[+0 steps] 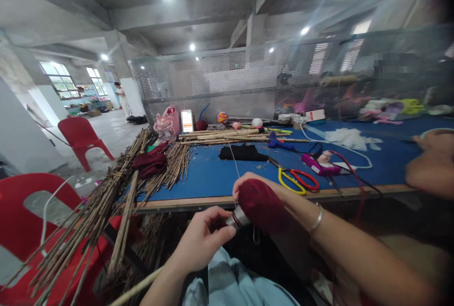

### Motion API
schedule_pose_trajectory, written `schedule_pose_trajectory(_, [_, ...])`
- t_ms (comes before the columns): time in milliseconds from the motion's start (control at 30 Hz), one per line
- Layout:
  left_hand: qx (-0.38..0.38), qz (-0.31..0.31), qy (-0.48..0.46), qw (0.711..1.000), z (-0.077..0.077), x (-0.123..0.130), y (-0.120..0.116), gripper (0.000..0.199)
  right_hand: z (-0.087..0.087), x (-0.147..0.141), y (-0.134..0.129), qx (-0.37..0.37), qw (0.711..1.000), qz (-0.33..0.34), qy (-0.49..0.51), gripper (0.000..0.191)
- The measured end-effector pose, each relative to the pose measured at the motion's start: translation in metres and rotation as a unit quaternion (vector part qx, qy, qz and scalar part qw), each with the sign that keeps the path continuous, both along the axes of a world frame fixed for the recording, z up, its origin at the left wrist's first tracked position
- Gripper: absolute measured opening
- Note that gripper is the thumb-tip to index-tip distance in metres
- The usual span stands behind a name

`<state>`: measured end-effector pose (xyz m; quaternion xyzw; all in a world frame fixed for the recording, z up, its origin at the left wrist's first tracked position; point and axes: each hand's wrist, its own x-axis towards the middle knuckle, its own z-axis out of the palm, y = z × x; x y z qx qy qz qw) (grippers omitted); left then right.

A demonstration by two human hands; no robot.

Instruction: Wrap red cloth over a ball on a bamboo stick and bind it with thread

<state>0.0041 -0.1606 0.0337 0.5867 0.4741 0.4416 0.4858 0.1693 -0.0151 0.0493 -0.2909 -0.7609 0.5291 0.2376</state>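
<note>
A dark red fabric-covered rounded piece (pixel 261 205) is held over my lap, in front of the table's edge. Its silvery neck (pixel 238 218) sits between the thumb and fingers of my left hand (pixel 209 230). My right hand (pixel 248 180) is behind the red piece, its fingers bent and partly hidden by it; a light thread (pixel 233 154) runs up from there towards the sticks on the table. What those fingers pinch is too small to make out. A small loop of cord hangs below the red piece.
On the blue table (pixel 209 169) lie scissors (pixel 298 180), black cloth (pixel 243 152), a blue tool (pixel 278 142) and a purple power strip (pixel 319 164). Stick bundles (pixel 106 202) jut out at left over a red chair (pixel 35 192). Another person's arm (pixel 431 169) is at right.
</note>
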Motion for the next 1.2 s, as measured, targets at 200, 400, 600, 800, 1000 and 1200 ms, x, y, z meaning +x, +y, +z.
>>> schedule_pose_trajectory(200, [0.063, 0.047, 0.220, 0.972, -0.008, 0.003, 0.002, 0.024, 0.060, -0.015, 0.003, 0.309, 0.887, 0.192, -0.285, 0.012])
schedule_pose_trajectory(400, [0.130, 0.157, 0.209, 0.956, -0.007, -0.001, 0.003, 0.023, 0.062, -0.008, -0.071, 0.444, 0.858, 0.028, -0.256, 0.017])
schedule_pose_trajectory(600, [0.149, 0.193, 0.260, 0.934, -0.015, 0.007, 0.003, 0.026, 0.027, -0.003, -0.087, 0.208, 0.966, -0.076, -0.135, 0.016])
schedule_pose_trajectory(800, [0.168, 0.211, 0.273, 0.923, -0.015, 0.007, 0.002, 0.026, 0.009, 0.000, -0.093, 0.051, 0.991, -0.116, -0.043, 0.017])
schedule_pose_trajectory(1000, [0.179, 0.219, 0.195, 0.939, -0.009, 0.009, 0.001, 0.023, -0.013, 0.006, -0.100, 0.076, 0.985, -0.151, 0.024, 0.020])
schedule_pose_trajectory(1200, [0.140, 0.185, 0.060, 0.971, -0.009, 0.013, 0.000, 0.023, -0.026, 0.005, -0.093, 0.057, 0.986, -0.146, 0.061, 0.021])
